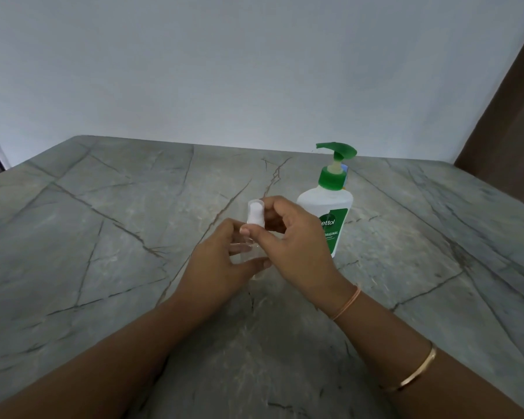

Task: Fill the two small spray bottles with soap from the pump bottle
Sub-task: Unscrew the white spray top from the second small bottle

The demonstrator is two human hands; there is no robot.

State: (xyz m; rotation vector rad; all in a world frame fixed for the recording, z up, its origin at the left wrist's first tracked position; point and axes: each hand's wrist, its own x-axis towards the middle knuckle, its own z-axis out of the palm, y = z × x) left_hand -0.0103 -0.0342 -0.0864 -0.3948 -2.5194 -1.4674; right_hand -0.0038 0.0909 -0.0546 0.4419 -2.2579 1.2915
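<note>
2 bare forearms reach in from the bottom edge over a grey stone table [109,225] veined with dark cracks. The right forearm carries a gold bangle [418,373], and a thin orange thread [347,302] circles the right wrist. The 2 hands meet at the middle of the table around 1 small clear spray bottle [248,252], which stands upright between them; its base is low over the stone, but whether it rests there I cannot tell. The left hand [221,261] has its fingers curled round the see-through body of the bottle, gripping it from the left side. The right hand [294,246] comes over from the right, its thumb and fingers bent and pinching the bottle just below the white spray head [255,211], which sticks up above both hands. How much liquid is in the small bottle cannot be made out through the fingers. Just behind the right hand, and partly hidden by it, stands the soap pump bottle [330,207]: a white body with a green label reading "ettol" and "ORIGINAL", a green collar and a green pump head [338,150] whose spout points to the left. It stands upright on the table, near the hands but touched by neither. Beyond the far edge of the table rises a plain pale wall [254,65], and a brown curtain or panel [508,131] runs down the right side.
</note>
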